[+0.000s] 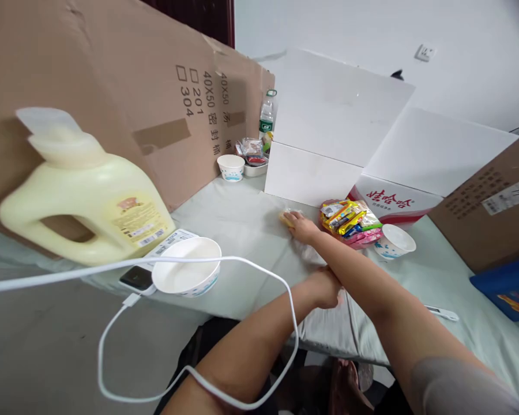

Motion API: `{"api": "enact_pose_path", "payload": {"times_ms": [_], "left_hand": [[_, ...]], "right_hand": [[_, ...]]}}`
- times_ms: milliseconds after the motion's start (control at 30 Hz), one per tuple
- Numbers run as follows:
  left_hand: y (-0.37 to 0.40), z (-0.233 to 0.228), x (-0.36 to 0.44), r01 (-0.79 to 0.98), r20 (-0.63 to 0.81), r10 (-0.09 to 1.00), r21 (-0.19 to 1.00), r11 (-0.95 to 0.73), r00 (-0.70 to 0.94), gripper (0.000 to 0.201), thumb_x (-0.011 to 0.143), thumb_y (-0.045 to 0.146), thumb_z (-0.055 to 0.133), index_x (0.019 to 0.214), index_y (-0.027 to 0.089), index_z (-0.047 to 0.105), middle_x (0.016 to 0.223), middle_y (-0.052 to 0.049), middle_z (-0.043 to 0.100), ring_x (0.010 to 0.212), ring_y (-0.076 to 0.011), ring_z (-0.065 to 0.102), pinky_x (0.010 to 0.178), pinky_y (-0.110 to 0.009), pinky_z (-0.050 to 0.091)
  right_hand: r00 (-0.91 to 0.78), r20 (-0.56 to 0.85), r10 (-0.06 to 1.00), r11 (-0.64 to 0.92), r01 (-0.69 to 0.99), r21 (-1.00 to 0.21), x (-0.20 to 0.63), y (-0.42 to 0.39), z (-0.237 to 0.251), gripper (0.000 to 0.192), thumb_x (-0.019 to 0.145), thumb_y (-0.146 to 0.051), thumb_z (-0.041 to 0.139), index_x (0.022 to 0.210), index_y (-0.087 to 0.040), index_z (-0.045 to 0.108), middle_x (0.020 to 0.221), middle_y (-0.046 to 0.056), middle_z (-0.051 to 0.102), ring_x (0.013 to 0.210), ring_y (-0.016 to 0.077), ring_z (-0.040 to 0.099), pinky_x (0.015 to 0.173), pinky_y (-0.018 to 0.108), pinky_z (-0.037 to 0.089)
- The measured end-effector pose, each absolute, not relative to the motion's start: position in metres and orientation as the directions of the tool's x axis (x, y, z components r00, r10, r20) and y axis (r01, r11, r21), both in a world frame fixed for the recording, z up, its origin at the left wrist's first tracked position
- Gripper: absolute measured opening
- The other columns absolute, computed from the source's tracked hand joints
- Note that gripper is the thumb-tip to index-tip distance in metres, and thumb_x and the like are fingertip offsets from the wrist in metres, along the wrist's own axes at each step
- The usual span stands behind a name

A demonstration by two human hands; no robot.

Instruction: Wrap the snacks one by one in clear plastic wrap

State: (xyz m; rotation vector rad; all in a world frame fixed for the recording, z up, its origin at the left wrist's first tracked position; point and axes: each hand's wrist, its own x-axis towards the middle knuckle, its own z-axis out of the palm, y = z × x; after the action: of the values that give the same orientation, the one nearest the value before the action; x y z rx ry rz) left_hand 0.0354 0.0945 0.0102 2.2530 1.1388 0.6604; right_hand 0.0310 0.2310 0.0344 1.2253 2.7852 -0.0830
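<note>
The 2 hands are apart. The right hand reaches across the table, fingertips on a pale yellow item, perhaps to steady it; how tightly they close cannot be told. The left hand rests nearer the body by some clear plastic, its grip hidden. Snack packets sit heaped just beside the right forearm, probably for easy reach, while a white bowl stands well left, clear of both arms.

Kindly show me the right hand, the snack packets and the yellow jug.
Right hand [304, 227], head view: back of hand.
Snack packets [349, 220], head view: yellow wrappers.
Yellow jug [97, 196], head view: main body.
</note>
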Motion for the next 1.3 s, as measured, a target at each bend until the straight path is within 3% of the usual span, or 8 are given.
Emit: {"api": "enact_pose_path", "payload": {"times_ms": [133,233,333,567,700,967,1133,1300], "left_hand": [[0.087,0.033,-0.001,0.349,-0.013,0.591,0.817,-0.459,0.806,0.032,0.073,0.033,0.074,0.102,0.021,0.069,0.106,-0.005,0.072,0.096,-0.0238,0.067,0.083,-0.034,0.053],[0.082,0.046,-0.009,0.284,0.131,0.766,0.879,-0.384,0.629,0.021,0.084,0.028,0.059,0.102,0.019,0.068,0.099,-0.003,0.072,0.091,-0.0181,0.067,0.082,-0.030,0.053],[0.080,0.039,0.009,0.500,0.351,0.875,0.720,-0.480,0.335,0.026,0.082,0.021,0.061,0.108,0.018,0.065,0.115,-0.008,0.065,0.106,-0.0216,0.060,0.094,-0.036,0.049],[0.076,0.004,0.051,0.690,0.361,0.751,0.306,-0.656,0.553,0.016,0.086,0.015,0.056,0.098,0.020,0.066,0.107,-0.009,0.065,0.108,-0.0266,0.055,0.093,-0.046,0.047],[0.081,0.007,0.041,0.585,0.447,0.767,0.497,-0.641,0.460,0.027,0.083,0.012,0.057,0.108,0.020,0.060,0.114,-0.008,0.061,0.105,-0.0212,0.058,0.095,-0.039,0.049],[0.102,-0.008,0.030,0.482,0.359,0.932,0.825,-0.296,-0.043,0.038,0.080,0.009,0.054,0.117,0.019,0.051,0.114,-0.008,0.060,0.076,-0.0118,0.062,0.075,-0.029,0.055],[0.111,-0.012,0.016,0.573,0.185,0.979,0.794,-0.203,0.091,0.035,0.085,0.011,0.049,0.118,0.018,0.057,0.109,-0.009,0.068,0.090,-0.0187,0.066,0.085,-0.036,0.054],[0.106,-0.006,0.012,0.580,0.183,0.942,0.750,-0.318,0.281,0.021,0.077,0.022,0.067,0.098,0.019,0.068,0.100,-0.005,0.069,0.090,-0.0190,0.066,0.084,-0.031,0.053]], "right_hand": [[-0.754,-0.020,0.656,0.752,0.656,-0.066,0.097,0.190,0.019,0.059,0.090,-0.015,0.047,0.148,-0.018,0.034,0.153,0.013,0.035,0.131,0.0246,0.046,0.108,0.038,0.039],[-0.837,0.070,0.542,0.840,0.538,-0.069,0.153,0.152,0.012,0.050,0.088,-0.019,0.052,0.138,-0.020,0.050,0.145,0.012,0.047,0.132,0.0287,0.044,0.109,0.046,0.037],[-0.842,0.190,0.504,0.861,0.508,-0.033,0.209,0.117,0.015,0.044,0.089,-0.025,0.054,0.133,-0.021,0.054,0.142,0.013,0.050,0.134,0.0312,0.041,0.107,0.053,0.037],[-0.426,0.348,0.835,0.470,0.881,-0.050,0.359,0.086,0.005,0.032,0.088,-0.032,0.048,0.114,-0.029,0.066,0.119,0.012,0.066,0.112,0.0329,0.059,0.090,0.054,0.048],[-0.281,0.237,0.930,0.294,0.955,-0.021,0.397,0.084,-0.006,0.033,0.089,-0.030,0.041,0.104,-0.028,0.070,0.099,0.012,0.070,0.093,0.0329,0.064,0.081,0.053,0.050],[-0.520,0.412,0.748,0.638,0.735,-0.230,0.257,0.097,0.034,0.033,0.098,-0.029,0.039,0.122,-0.022,0.060,0.109,0.011,0.061,0.099,0.0215,0.060,0.087,0.035,0.051],[-0.755,0.155,0.637,0.764,0.645,0.005,0.184,0.105,0.032,0.026,0.094,-0.018,0.047,0.114,-0.016,0.064,0.096,0.011,0.060,0.092,0.0231,0.055,0.081,0.035,0.046],[-0.696,0.147,0.702,0.698,0.714,0.047,0.230,0.100,0.022,0.027,0.092,-0.015,0.048,0.112,-0.018,0.066,0.094,0.011,0.060,0.093,0.0243,0.053,0.079,0.035,0.045]]}}
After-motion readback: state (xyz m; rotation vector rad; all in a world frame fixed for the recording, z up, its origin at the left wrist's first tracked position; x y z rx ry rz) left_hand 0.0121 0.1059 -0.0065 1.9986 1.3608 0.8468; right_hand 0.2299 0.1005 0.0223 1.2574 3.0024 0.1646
